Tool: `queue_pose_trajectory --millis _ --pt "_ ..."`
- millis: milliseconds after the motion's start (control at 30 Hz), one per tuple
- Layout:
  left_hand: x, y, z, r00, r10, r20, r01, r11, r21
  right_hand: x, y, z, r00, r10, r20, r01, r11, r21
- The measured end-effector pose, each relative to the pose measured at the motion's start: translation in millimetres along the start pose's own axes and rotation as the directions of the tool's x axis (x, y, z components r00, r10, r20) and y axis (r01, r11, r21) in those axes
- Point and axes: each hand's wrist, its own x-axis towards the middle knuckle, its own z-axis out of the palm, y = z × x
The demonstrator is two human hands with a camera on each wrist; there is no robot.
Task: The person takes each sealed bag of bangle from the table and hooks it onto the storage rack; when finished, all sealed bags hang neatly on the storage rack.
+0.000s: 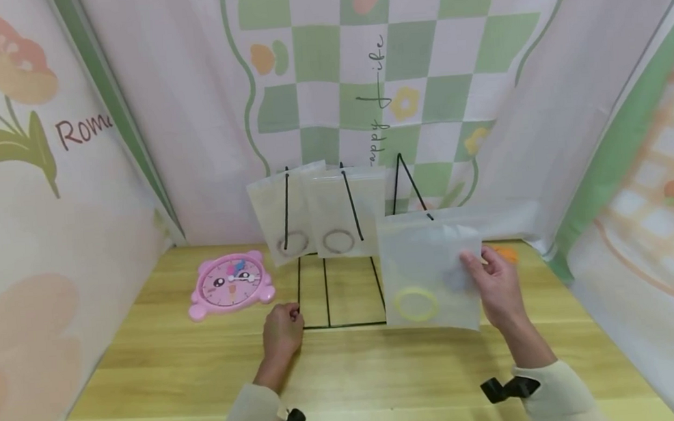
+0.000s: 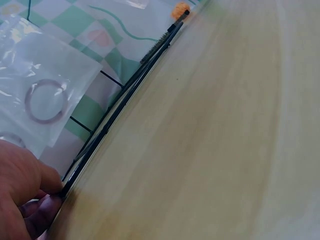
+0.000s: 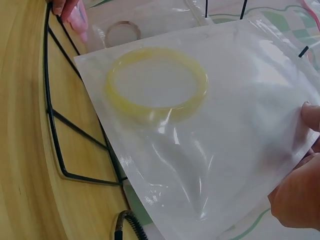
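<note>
A black wire display rack (image 1: 326, 289) stands on the wooden table, its hooks rising at the back. At its front left corner my left hand (image 1: 283, 330) pinches the wire between thumb and fingers (image 2: 50, 180). With thumb and fingertips my right hand (image 1: 499, 287) grips the right edge of a translucent plastic bag (image 1: 429, 263) holding a yellow bangle (image 3: 156, 82). The tip of the rack's right hook (image 1: 430, 217) shows at this bag's top. Two more translucent bags hang on the left and middle hooks, each with a thin brownish ring (image 1: 338, 241) inside.
A pink toy clock (image 1: 230, 282) with a cartoon face lies left of the rack. Something orange (image 1: 506, 253) sits behind my right hand. A black ribbed item (image 3: 131, 225) lies near the rack's right side. Patterned curtains (image 1: 314, 55) enclose the table (image 1: 354, 379) at the back and sides.
</note>
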Motion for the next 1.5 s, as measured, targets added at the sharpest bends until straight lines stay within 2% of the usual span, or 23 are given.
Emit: queue_pose_trajectory --millis 167,433,567,767,1000,1167,1367,1500 --pt "0.3 -0.7 -0.2 1.000 0.008 -0.009 -0.008 1.000 0.015 8.6 3 4 0.997 0.036 -0.069 -0.039 0.998 -0.045" --pt "-0.2 -0.3 -1.1 1.000 0.005 0.003 -0.005 1.000 0.023 24.0 10 10 0.988 0.043 -0.147 -0.063 0.988 -0.138" --pt "-1.2 0.2 -1.5 1.000 0.021 -0.009 -0.020 1.000 0.024 32.4 13 12 0.988 0.054 -0.143 -0.074 0.988 -0.135" --pt "-2.0 -0.8 -0.9 1.000 0.026 -0.007 -0.026 0.999 0.020 41.4 15 12 0.982 0.110 -0.155 -0.136 0.976 -0.172" --pt "-0.8 -2.4 0.2 0.999 0.041 -0.016 -0.041 0.999 0.022 50.1 20 16 0.989 0.082 -0.119 -0.093 0.991 -0.093" --pt "0.6 -3.0 1.2 0.999 0.042 -0.019 -0.042 0.999 0.024 55.3 21 19 0.986 0.089 -0.139 -0.098 0.994 -0.056" --pt "1.0 -3.9 1.4 0.999 0.030 -0.013 -0.029 0.999 0.016 63.7 23 21 0.984 0.090 -0.153 -0.104 0.991 -0.087" --pt "0.3 -3.5 0.6 1.000 0.023 -0.007 -0.023 1.000 0.014 69.1 24 20 0.986 0.096 -0.133 -0.112 0.987 -0.116"
